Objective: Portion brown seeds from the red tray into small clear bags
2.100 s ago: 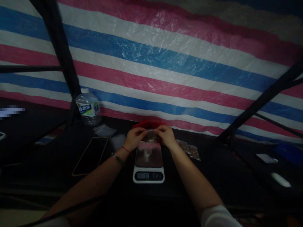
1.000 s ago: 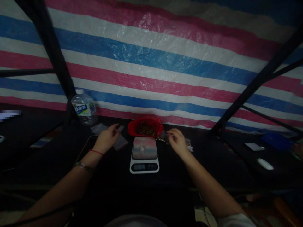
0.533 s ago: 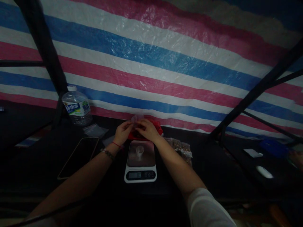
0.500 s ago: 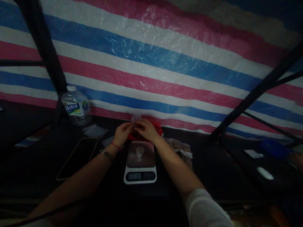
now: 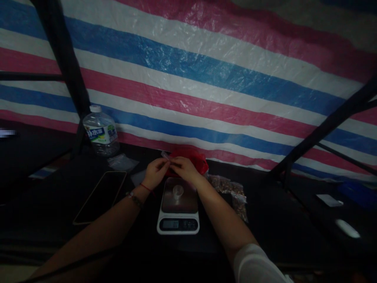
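My left hand [image 5: 157, 171] and my right hand [image 5: 183, 169] meet just beyond the scale, fingers pinched together on a small clear plastic bag [image 5: 165, 155]. Only the bag's upper edge shows above the fingertips; what it holds is hidden. Behind the right hand lies a red plastic bag [image 5: 193, 158]. Below the hands stands a white kitchen scale [image 5: 178, 228] with a small clear cup [image 5: 178, 192] on its plate. Filled clear bags [image 5: 226, 184] of small brownish pieces lie right of the scale, beyond my right forearm.
A phone [image 5: 101, 196] lies on the black table to the left. Flat clear bags [image 5: 122, 162] and a large clear bottle [image 5: 101, 133] are behind it. Dark metal legs [image 5: 70, 74] frame both sides before a striped sheet [image 5: 191, 78]. A white object [image 5: 347, 228] lies far right.
The fingers of both hands have come closer together, and the clear bag shows less and sits lower. The whole view has shifted slightly, moving things rightward.
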### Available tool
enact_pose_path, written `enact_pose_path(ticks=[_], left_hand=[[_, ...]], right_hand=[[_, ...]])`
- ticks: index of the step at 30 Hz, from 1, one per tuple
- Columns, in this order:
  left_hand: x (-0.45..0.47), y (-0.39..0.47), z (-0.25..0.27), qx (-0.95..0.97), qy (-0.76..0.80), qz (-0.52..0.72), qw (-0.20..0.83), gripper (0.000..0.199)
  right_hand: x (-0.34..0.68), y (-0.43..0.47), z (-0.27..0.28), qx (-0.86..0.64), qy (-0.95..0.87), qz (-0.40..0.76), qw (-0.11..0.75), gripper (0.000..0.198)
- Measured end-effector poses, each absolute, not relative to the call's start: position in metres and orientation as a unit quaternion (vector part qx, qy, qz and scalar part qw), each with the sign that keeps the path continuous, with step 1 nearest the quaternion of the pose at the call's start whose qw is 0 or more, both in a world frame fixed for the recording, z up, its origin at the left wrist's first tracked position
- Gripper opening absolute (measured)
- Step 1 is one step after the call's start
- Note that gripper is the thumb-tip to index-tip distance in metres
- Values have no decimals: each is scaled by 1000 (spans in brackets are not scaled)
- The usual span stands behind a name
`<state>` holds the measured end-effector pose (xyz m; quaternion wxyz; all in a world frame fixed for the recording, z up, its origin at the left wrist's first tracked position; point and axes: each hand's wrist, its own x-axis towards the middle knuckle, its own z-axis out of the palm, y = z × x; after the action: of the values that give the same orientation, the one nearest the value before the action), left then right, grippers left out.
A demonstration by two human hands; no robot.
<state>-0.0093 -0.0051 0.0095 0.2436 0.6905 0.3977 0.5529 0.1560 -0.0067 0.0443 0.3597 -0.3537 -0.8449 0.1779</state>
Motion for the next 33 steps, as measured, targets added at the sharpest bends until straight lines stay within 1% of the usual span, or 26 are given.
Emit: enact_pose_path(ticks=[3,5,9,11,14,16,19,22,26,30,33], left_hand=[[-12,-8,12,710,401,535,220,28],[-13,-10,13,717,414,524,200,28],[-10,-12,14,719,447,508,157,24],[-8,-14,14,712,462,510,141,23],[-6,-18,16,701,476,517,124,22],[-5,-20,16,700,480,517,114,19],[-5,-22,16,701,477,517,118,17],[-4,-23,16,697,473,521,135,19],[-5,-22,15,693,472,525,141,21],[-7,-22,13,721,455,511,111,21],[-8,-24,15,759,421,489,86,21]], right_hand=[[155,-10,43,-384,-831,188,357,22],[154,-12,43,-409,-832,137,350,21],[148,-20,43,-472,-826,-9,308,18],[145,-25,44,-489,-818,-53,298,18],[142,-27,43,-499,-803,-92,312,16],[143,-24,43,-507,-791,-95,330,15],[148,-21,45,-477,-799,-62,362,11],[152,-22,47,-409,-834,-37,368,19],[151,-25,49,-376,-867,-36,324,24],[150,-23,48,-374,-883,-33,282,29],[152,-20,48,-379,-894,-43,236,24]])
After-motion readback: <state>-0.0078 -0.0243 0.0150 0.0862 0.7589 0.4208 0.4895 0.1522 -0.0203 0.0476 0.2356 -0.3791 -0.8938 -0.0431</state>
